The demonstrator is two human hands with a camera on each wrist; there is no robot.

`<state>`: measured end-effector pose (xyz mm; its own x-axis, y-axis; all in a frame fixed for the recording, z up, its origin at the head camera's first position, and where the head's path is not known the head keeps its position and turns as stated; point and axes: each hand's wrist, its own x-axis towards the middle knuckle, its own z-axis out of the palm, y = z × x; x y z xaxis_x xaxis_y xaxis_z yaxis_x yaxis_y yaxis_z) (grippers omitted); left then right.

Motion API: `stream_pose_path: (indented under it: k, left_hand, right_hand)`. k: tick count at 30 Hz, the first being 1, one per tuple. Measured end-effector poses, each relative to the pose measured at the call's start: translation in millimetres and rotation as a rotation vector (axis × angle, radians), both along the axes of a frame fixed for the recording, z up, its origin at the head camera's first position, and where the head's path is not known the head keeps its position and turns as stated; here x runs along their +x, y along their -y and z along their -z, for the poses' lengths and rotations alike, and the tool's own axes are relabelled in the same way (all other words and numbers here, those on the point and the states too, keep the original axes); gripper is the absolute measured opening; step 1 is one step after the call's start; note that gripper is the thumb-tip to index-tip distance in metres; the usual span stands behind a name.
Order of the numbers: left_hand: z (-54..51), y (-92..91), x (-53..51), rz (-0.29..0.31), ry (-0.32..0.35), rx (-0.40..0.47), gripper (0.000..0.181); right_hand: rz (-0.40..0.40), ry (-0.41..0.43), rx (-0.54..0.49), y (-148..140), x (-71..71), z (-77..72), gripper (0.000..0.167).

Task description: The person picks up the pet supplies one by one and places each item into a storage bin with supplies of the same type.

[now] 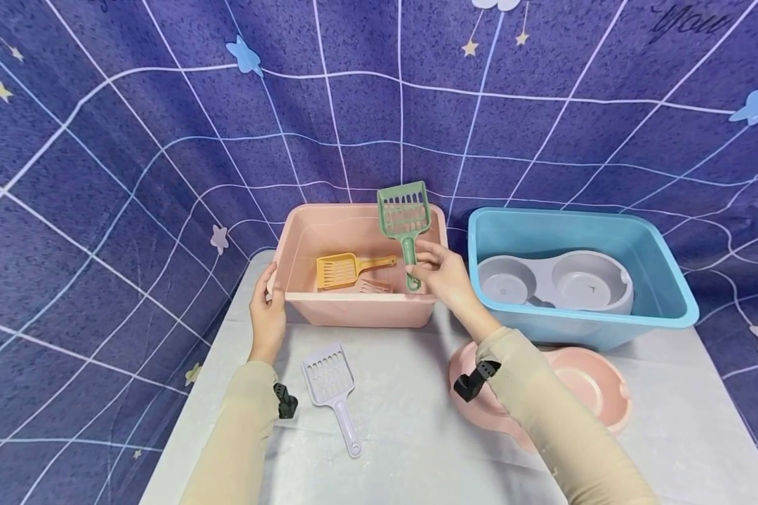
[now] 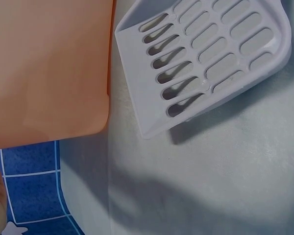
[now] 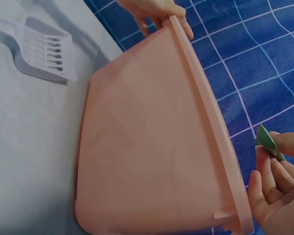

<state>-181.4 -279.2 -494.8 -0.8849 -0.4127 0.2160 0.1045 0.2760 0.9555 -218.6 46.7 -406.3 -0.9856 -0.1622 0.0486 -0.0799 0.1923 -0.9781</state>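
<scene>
In the head view a pink litter tray [image 1: 360,313] stands at the back of the table. My left hand [image 1: 268,315] holds its left rim at the front corner; the right wrist view shows fingers on both sides of that rim. My right hand [image 1: 443,277] pinches the handle of a green litter scoop [image 1: 408,247], held up over the tray's right part with its slotted head pointing away. Inside the tray lie a yellow litter scoop [image 1: 356,265] and a partly hidden pink slotted scoop [image 1: 377,286]. A lilac litter scoop [image 1: 337,402] rests on the table before the tray.
A blue litter tray [image 1: 596,321] stands to the right, with a grey double bowl [image 1: 546,270] inside it. In front of it a pink double bowl [image 1: 617,414] is partly covered by my right forearm. A dark blue patterned cloth [image 1: 366,119] hangs behind the table.
</scene>
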Motion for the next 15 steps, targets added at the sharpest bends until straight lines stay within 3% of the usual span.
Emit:
stream_pose_path:
  k: [8,15]
  left_hand:
    - [-5.4,-1.8,1.1,0.012,0.005,0.015,0.046]
    - [-33.8,-15.3,14.9,0.028,0.012,-0.001,0.047]
  right_hand:
    - [0.0,0.019,0.022,0,-1.0,5.1,0.054]
    - [0.005,0.004,-0.006,-1,-0.4,7.7,0.053]
